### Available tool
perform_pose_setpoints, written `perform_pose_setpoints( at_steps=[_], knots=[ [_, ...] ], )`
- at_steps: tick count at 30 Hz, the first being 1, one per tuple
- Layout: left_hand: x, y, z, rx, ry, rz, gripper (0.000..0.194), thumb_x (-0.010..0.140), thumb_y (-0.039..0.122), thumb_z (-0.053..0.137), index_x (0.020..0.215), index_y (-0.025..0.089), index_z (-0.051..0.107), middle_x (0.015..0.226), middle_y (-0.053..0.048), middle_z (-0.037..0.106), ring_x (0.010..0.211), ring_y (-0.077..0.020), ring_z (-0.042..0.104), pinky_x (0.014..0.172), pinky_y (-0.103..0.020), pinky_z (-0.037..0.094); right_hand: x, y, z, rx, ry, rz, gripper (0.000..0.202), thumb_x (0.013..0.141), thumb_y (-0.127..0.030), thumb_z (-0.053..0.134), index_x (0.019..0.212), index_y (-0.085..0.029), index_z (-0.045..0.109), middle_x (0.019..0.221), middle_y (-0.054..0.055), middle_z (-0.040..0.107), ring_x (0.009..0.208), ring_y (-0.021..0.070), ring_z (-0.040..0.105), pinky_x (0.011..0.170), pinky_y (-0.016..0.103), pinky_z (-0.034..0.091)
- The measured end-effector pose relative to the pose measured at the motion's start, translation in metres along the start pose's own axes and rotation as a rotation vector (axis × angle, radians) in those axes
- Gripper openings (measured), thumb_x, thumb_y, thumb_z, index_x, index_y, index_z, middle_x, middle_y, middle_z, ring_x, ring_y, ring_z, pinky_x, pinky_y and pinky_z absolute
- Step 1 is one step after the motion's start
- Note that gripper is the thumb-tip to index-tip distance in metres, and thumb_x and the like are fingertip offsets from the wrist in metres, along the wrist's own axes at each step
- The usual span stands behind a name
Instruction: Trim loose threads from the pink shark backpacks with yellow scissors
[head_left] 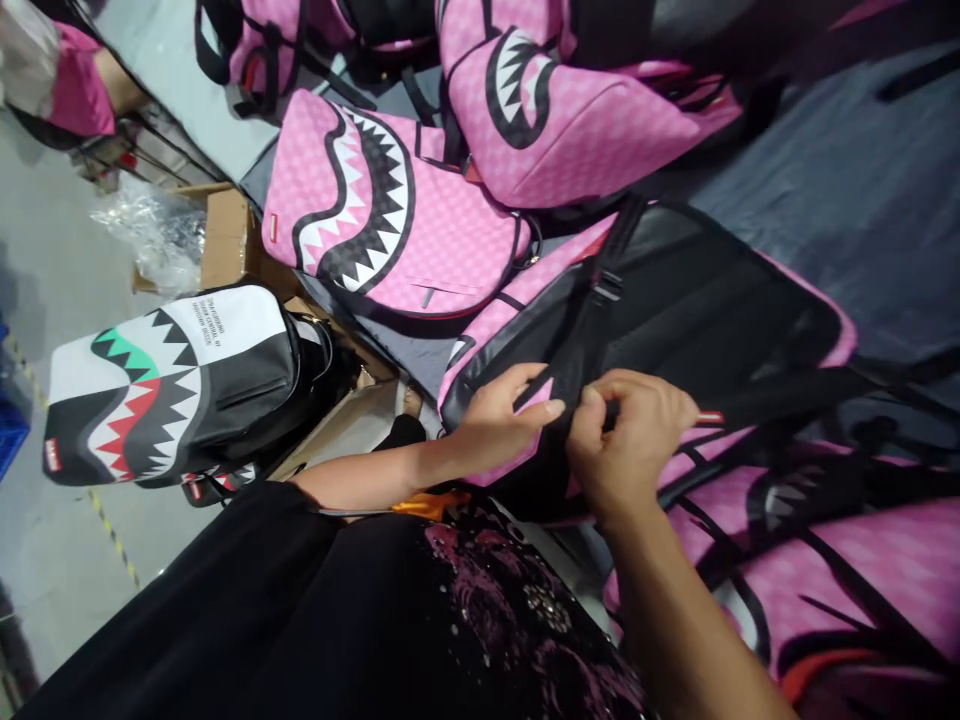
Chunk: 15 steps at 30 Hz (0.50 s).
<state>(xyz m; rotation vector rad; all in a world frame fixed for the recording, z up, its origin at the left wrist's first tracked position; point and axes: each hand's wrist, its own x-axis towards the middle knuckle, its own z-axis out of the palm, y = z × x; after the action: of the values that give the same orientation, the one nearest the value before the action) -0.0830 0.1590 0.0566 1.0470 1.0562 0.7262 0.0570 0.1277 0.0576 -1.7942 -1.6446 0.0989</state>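
Observation:
A pink and black backpack point(720, 300) lies in front of me with its black padded back facing up. My left hand point(504, 415) is at its near end, thumb on a pink patch and fingers partly behind the black shoulder strap point(574, 365). My right hand point(626, 430) is closed just right of it, thumb and forefinger pinching the same strap. A black buckle point(607, 287) sits farther up the strap. The fingertips of my left hand are partly hidden by the strap.
Pink shark-mouth backpacks point(450, 230) lie beyond and to the right on a grey-covered table point(840, 190). At left, a black and white backpack point(247, 340) rests by an open cardboard box point(229, 235) with clear plastic wrap point(154, 235). Part of another person point(82, 80) shows at upper left.

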Motion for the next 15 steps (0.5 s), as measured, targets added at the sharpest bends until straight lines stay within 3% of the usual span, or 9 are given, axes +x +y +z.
perform_pose_setpoints(
  at_steps=[3, 6, 8, 10, 12, 13, 15],
  knots=[
    [-0.011, 0.000, -0.004, 0.031, 0.072, 0.060, 0.044, 0.084, 0.026, 0.064, 0.126, 0.018, 0.055, 0.131, -0.010, 0.059, 0.122, -0.0225, 0.055, 0.111, -0.042, 0.039, -0.009, -0.009, -0.004, 0.175, 0.053, 0.097, 0.006, 0.090, -0.025, 0.052, 0.091, -0.020, 0.055, 0.095, 0.006, 0.063, 0.096, 0.0231, 0.060, 0.090, 0.044, 0.045],
    [-0.025, -0.002, -0.006, 0.046, 0.071, 0.095, 0.049, 0.086, 0.028, 0.062, 0.132, 0.019, 0.050, 0.139, -0.012, 0.053, 0.129, -0.0246, 0.051, 0.112, -0.045, 0.037, -0.035, -0.012, -0.018, 0.307, 0.238, 0.318, 0.015, 0.093, -0.030, 0.052, 0.103, -0.020, 0.055, 0.103, 0.008, 0.061, 0.094, 0.0201, 0.062, 0.084, 0.039, 0.050],
    [-0.035, -0.005, -0.005, 0.067, 0.079, 0.132, 0.050, 0.086, 0.030, 0.064, 0.133, 0.022, 0.050, 0.143, -0.011, 0.050, 0.134, -0.0254, 0.046, 0.114, -0.046, 0.035, -0.073, -0.008, -0.029, 0.320, 0.436, 0.444, 0.014, 0.096, -0.032, 0.047, 0.099, -0.020, 0.053, 0.091, 0.004, 0.060, 0.078, 0.0163, 0.062, 0.074, 0.034, 0.051],
    [-0.042, -0.006, -0.005, 0.090, 0.083, 0.193, 0.052, 0.085, 0.033, 0.066, 0.134, 0.024, 0.051, 0.146, -0.010, 0.048, 0.138, -0.0248, 0.042, 0.117, -0.044, 0.032, -0.128, -0.004, -0.036, 0.248, 0.527, 0.548, 0.020, 0.099, -0.032, 0.043, 0.088, -0.019, 0.053, 0.077, 0.001, 0.058, 0.069, 0.0149, 0.059, 0.070, 0.032, 0.049],
    [-0.046, -0.008, -0.007, 0.103, 0.052, 0.242, 0.055, 0.085, 0.036, 0.068, 0.135, 0.025, 0.049, 0.148, -0.009, 0.046, 0.137, -0.0233, 0.043, 0.117, -0.040, 0.031, -0.194, -0.002, -0.030, 0.110, 0.408, 0.703, 0.027, 0.100, -0.033, 0.038, 0.082, -0.019, 0.053, 0.072, 0.002, 0.057, 0.069, 0.0159, 0.058, 0.070, 0.032, 0.049],
    [-0.046, -0.009, -0.009, 0.109, 0.029, 0.257, 0.057, 0.085, 0.037, 0.068, 0.137, 0.026, 0.048, 0.148, -0.008, 0.046, 0.136, -0.0225, 0.044, 0.117, -0.039, 0.032, -0.225, -0.001, -0.020, 0.034, 0.279, 0.810, 0.029, 0.100, -0.032, 0.035, 0.084, -0.018, 0.054, 0.074, 0.003, 0.060, 0.070, 0.0167, 0.059, 0.069, 0.031, 0.050],
    [-0.045, -0.011, -0.013, 0.132, -0.015, 0.277, 0.060, 0.085, 0.039, 0.067, 0.140, 0.027, 0.045, 0.148, -0.008, 0.046, 0.135, -0.0212, 0.046, 0.116, -0.036, 0.034, -0.273, 0.003, 0.011, -0.132, -0.094, 0.987, 0.033, 0.099, -0.025, 0.025, 0.097, -0.015, 0.057, 0.086, 0.009, 0.066, 0.079, 0.0190, 0.063, 0.073, 0.033, 0.052]
  ],
)
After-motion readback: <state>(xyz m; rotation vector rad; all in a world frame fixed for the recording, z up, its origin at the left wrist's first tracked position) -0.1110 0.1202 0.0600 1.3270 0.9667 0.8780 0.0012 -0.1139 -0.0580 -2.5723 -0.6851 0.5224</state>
